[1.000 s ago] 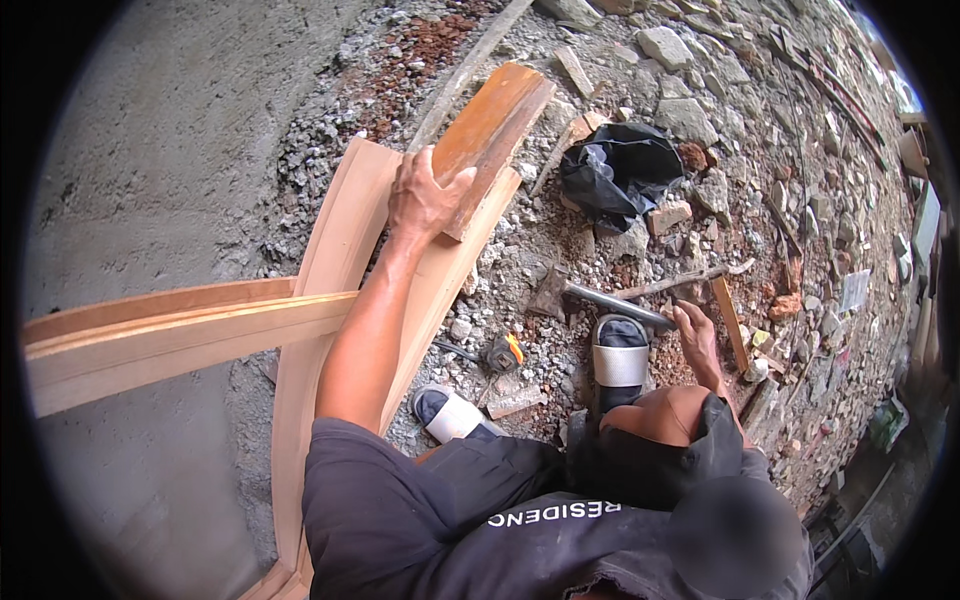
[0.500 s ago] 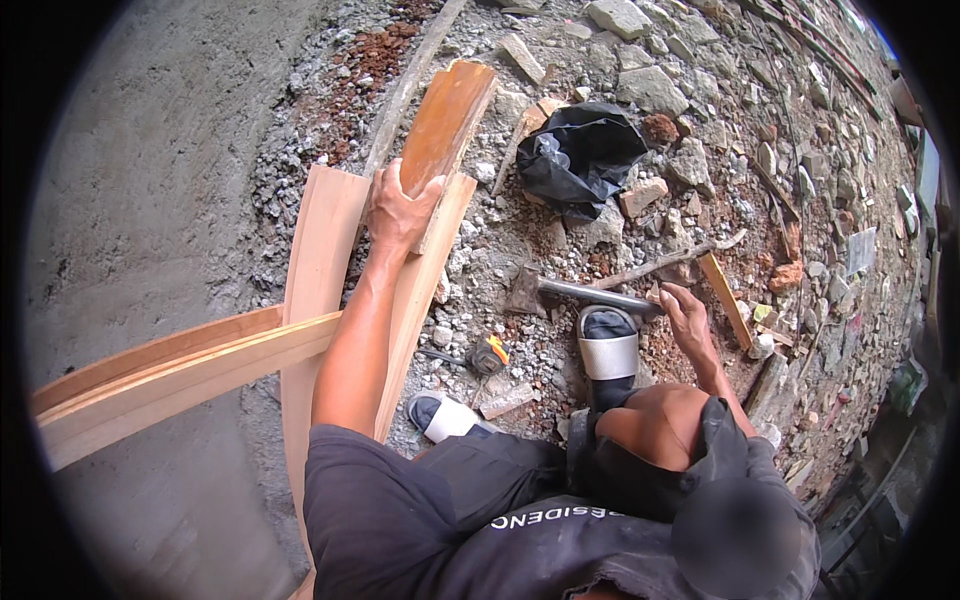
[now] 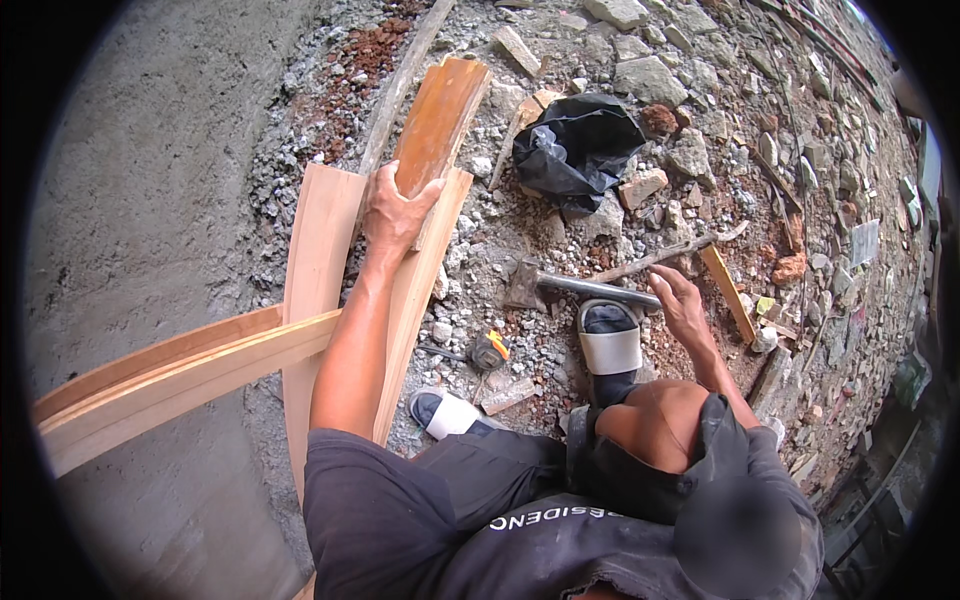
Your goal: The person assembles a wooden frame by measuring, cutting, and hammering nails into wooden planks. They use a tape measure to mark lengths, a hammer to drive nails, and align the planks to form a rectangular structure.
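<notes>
Your left hand [image 3: 393, 217] covers part of the brown block's [image 3: 440, 115] lower end, while your left forearm [image 3: 350, 350] and dark sleeve [image 3: 370, 490] hide stretches of the pale boards [image 3: 315, 240]; the crosswise strips [image 3: 160, 405] are cut off at the left rim. Whether your right hand [image 3: 684, 305] touches the tool handle [image 3: 595, 289] cannot be told, nor can the contents of the black bag [image 3: 580, 155], and a round blur [image 3: 740, 537] obscures part of the lower right.

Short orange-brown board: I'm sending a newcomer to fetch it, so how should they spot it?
Start at the grey concrete surface on the left, then go right to two long pale boards running upward. The short board overlaps the upper end of the right-hand one, partly under the left hand. Its darker, orange face sets it apart from both.
</notes>
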{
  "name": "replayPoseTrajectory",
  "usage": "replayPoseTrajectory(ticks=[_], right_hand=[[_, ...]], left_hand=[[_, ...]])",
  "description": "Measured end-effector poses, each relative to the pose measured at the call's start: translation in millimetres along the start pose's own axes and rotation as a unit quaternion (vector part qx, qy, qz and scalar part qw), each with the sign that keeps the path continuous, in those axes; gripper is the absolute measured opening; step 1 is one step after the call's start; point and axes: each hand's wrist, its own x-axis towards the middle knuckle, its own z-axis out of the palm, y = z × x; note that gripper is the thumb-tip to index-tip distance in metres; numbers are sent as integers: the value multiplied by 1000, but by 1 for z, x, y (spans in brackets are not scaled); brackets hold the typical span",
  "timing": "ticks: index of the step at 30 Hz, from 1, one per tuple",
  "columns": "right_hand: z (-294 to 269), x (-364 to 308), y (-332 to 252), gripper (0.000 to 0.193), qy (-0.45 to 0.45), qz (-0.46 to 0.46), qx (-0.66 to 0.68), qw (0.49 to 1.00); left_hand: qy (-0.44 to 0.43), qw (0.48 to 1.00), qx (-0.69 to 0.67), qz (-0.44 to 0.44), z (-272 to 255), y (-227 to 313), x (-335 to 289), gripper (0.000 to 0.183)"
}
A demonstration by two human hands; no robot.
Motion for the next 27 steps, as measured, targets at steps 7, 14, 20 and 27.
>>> replayPoseTrajectory(ticks=[7,14,20,27], right_hand=[[8,38,-48,47,-20,-117,-102,988],[44,140,-213,57,-37,-419,-247,873],[127,194,-280,77,-55,-464,-457,757],[156,214,-297,81,-146,-384,-571,711]], left_hand=[[19,999,19,27,8,2,0,78],[49,998,28,43,9,-8,-1,77],[53,997,26,42,12,-2,0,76],[46,998,19,43,15,-6,-1,74]])
